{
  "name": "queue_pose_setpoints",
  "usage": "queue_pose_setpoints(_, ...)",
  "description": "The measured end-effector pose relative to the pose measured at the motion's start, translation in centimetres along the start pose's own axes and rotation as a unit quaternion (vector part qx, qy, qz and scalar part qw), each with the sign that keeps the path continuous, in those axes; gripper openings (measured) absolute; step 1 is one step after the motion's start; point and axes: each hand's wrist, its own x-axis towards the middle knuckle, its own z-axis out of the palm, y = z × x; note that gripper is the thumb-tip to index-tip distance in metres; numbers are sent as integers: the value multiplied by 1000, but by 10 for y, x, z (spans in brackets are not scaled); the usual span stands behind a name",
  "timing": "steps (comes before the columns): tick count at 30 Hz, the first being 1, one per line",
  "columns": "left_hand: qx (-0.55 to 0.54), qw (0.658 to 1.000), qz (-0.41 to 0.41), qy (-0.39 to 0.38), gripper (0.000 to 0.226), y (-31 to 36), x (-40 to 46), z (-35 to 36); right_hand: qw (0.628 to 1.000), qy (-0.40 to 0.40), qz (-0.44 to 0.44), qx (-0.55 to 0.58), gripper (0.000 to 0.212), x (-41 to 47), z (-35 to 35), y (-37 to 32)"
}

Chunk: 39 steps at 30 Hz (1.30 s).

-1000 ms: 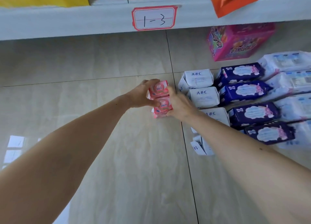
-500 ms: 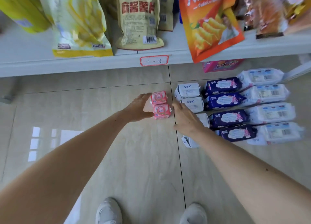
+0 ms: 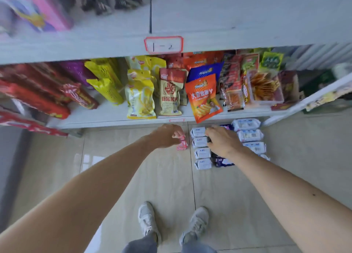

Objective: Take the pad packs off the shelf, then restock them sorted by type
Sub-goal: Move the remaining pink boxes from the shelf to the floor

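shelf label: "1-2" | orange snack bag: Chinese characters "大波浪薯片", partly legible

Packs in columns on the floor below the shelves

At frame centre we see four ABC packs in a column on the floor, a column of dark packs just to their right, and a column of pale packs right of those. Two small packs lie just left of the ABC column, partly under our left hand; our right hand hangs over the dark packs and hides most of them. Above all these in the frame runs the snack shelf with its bags, and above that the shelf labelled 1-2. Our shoes stand at bottom centre.
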Motion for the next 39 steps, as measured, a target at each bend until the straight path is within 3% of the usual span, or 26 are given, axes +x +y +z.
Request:
queue_pose_setpoints(6, 132, 989, 48, 46, 24, 109, -65, -89, 996, 55, -26, -69, 5, -69, -136, 0)
queue_pose_setpoints(14, 159, 974, 88, 133, 23, 187, -107, -180, 982, 158, -49, -96, 12, -100, -253, -2)
queue_pose_setpoints(24, 245, 946, 104, 187, 23, 182, -57, -311, 971, 210, -57, -96, 24, -3, -344, -16)
queue_pose_setpoints(31, 291, 937, 102, 167, 25, 160, -12, -396, 977, 197, -58, -55, 70, 89, -378, -27)
queue_pose_setpoints(39, 301, 936, 96, 157, 28, 148, 30, -444, 987, 126, -36, -96, 61, 161, -397, -33)
